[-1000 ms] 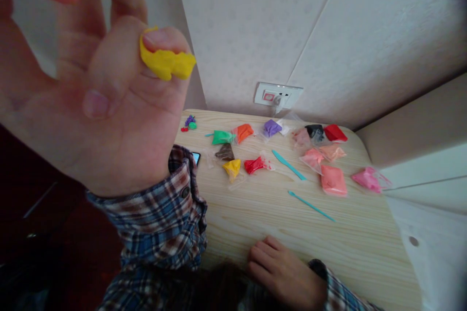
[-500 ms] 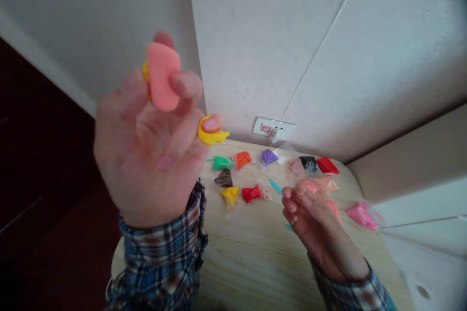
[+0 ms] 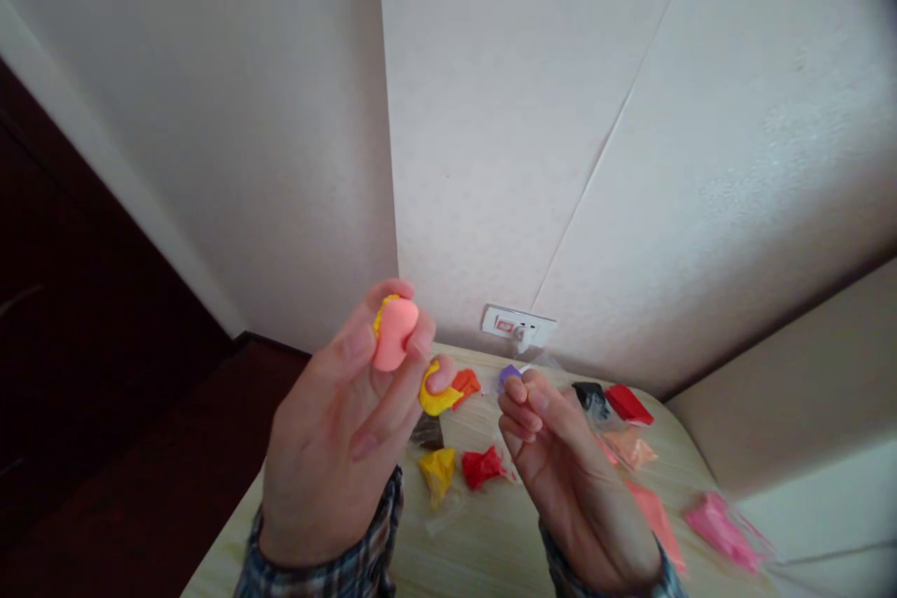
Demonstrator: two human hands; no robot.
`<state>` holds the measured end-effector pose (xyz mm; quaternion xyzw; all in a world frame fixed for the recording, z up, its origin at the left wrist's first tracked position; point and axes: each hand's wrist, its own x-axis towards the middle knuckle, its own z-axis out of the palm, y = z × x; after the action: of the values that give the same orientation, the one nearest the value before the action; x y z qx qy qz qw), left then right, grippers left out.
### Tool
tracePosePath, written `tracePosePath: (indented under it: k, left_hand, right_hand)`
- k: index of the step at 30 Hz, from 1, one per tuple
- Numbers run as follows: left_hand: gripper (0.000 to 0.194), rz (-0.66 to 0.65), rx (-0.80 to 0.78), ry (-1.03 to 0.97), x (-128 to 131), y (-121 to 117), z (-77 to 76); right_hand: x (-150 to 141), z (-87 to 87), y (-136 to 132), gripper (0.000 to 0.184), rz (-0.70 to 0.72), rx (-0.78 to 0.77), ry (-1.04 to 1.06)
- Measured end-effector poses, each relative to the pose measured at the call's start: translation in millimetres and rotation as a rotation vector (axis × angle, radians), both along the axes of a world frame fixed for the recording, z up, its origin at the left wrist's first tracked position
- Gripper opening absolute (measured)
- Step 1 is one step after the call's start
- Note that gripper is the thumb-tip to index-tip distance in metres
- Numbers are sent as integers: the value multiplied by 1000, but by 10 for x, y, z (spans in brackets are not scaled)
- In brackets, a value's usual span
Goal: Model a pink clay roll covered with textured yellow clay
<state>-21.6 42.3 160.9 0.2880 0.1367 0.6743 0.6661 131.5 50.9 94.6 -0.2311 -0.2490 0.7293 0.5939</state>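
Observation:
My left hand is raised above the table's left side, its fingers closed on a flattened pink clay piece. Yellow clay shows along that piece's left edge. Another lump of yellow clay is pinched by the lower fingers of the same hand. To the right, my right hand is held up with thumb and fingertips pressed together. Whatever may be between those fingertips is hidden. Just behind them lies a purple clay packet.
On the pale wooden table lie a yellow clay packet, red clay, an orange packet, black clay and bright pink clay. A wall socket with a plug is behind the table.
The view has tilted upward. My left hand, still holding the pink and yellow clay, appears lower and further right. My right hand has come closer to it; the yellow speck at its fingertips no longer shows.

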Motion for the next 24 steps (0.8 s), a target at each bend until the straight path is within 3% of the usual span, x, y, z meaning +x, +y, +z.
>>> tracePosePath:
  k: [7, 15, 24]
  left_hand:
    - [18, 22, -14, 47, 8, -16, -14]
    - [11, -48, 8, 82, 79, 2, -37]
    - [9, -18, -51, 138, 100, 5, -56]
  right_hand:
    - [74, 67, 34, 19, 70, 76, -26]
    - [243, 119, 73, 19, 55, 172, -20]
    - [302, 176, -7, 22, 40, 208, -81]
